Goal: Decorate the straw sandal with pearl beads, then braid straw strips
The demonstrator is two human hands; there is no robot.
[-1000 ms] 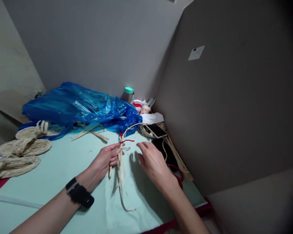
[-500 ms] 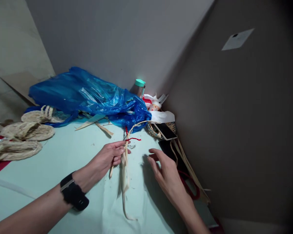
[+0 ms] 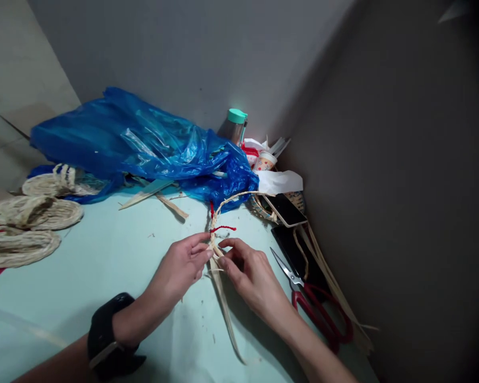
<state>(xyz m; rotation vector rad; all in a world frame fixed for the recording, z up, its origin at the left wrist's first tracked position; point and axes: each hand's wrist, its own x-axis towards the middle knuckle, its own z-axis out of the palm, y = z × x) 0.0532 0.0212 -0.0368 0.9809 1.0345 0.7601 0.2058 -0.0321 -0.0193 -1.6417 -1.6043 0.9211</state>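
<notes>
Between my hands is a braid of pale dried husk strips, with a red cord tied around it. Its upper part curves away toward a small basket, and one long loose strip trails down over the table. My left hand pinches the braid just below the red cord. From the other side, my right hand has its thumb and fingers closed on the strips at the lower part of the braid. A black watch is on my left wrist.
Red-handled scissors lie right of my right hand, near a phone on the woven basket. A blue plastic bag stretches along the wall, with a bottle behind. Woven slippers rest at left.
My right hand has moved left from over the table onto the strips, uncovering the scissors. The loose strip has swung to the right. The camera view has shifted slightly.
</notes>
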